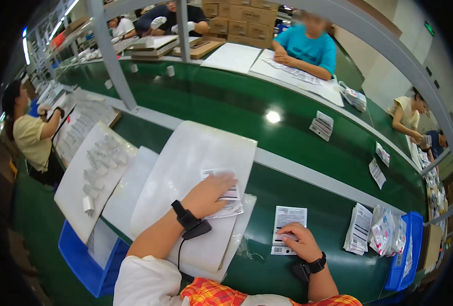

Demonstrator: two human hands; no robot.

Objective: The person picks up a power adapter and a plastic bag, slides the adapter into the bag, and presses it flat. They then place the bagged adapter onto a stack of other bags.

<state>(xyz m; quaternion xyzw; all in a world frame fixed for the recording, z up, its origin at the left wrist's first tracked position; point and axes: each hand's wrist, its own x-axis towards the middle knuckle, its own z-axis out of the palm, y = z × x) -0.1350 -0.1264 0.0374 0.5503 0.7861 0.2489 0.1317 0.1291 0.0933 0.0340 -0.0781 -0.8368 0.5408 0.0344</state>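
Observation:
My left hand point(209, 194) lies flat, fingers stretched out, on a small pile of white printed packets point(232, 208). The pile rests on a large white board point(175, 158). To the right, my right hand point(301, 240) rests on a single white printed packet point(289, 214) that lies flat on the green work surface point(267, 188). Its fingers are loosely bent and a little apart over the packet's lower half, and nothing shows lifted in them. Each wrist wears a black strap with a small device.
White adapter-like pieces point(98, 168) stand on a tilted board at left, above a blue bin point(86, 260). A packet stack point(358, 229), bagged packets point(387, 232) and a blue tray point(410, 245) are at right. Beyond a metal rail point(318, 178), packets point(322, 125) lie on a green belt; people work around.

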